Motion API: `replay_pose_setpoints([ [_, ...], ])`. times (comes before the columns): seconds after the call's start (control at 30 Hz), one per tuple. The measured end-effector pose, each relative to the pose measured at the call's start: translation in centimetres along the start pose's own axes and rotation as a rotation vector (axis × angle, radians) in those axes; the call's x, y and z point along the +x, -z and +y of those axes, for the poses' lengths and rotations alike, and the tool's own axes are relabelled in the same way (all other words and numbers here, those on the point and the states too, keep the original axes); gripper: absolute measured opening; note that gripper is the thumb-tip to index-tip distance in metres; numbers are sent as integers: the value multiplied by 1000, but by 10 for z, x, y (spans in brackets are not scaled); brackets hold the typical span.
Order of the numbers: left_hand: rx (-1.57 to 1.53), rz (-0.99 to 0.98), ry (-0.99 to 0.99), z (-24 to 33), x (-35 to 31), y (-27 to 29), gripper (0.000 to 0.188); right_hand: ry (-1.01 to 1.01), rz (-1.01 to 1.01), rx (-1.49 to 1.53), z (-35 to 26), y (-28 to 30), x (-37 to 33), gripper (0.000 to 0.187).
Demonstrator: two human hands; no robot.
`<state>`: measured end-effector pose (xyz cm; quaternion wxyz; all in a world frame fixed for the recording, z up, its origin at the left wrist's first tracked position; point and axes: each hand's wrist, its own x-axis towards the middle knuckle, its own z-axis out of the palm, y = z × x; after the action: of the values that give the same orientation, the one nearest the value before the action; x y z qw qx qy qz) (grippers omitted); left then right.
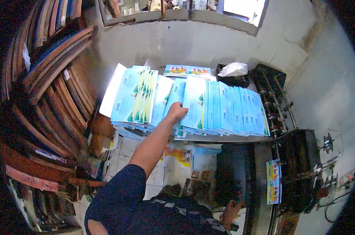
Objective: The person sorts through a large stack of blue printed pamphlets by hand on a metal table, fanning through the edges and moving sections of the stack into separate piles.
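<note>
My left hand (pixel 178 111) reaches out over a long row of light-blue printed paper leaflets (pixel 224 109) on a table. Its fingers are closed at the left edge of one leaflet stack (pixel 194 103), with the thumb against the paper. The leaflets lean and overlap in bundles, some showing yellow and green edges. Low in the picture, close to my body, my right hand (pixel 231 211) is in shade beside the dark machine. Its fingers are too dim to read, and whether they hold anything is unclear.
A dark machine with rollers and rods (pixel 299 168) stands on the right, a printed sheet (pixel 273 182) lying on it. Behind the row are more colourful leaflets (pixel 186 71) and a white crumpled bag (pixel 233 69). Shelves of stacked boards (pixel 52 98) fill the left side.
</note>
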<state>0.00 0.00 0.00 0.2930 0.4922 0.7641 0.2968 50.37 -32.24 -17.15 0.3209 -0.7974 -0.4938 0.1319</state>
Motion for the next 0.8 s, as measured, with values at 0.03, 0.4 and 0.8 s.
replay_pose_setpoints([
  [0.03,-47,97,-51,4,-2,0,52,-49,-144,145,-37,13,4,66],
  [0.4,-247,79,-364,202,-93,-49,38,30,-221,757,-230,54,181,59],
  [0.8,286,302,-40,161,3,-85,78,204,-429,589,-282,-6,458,51],
])
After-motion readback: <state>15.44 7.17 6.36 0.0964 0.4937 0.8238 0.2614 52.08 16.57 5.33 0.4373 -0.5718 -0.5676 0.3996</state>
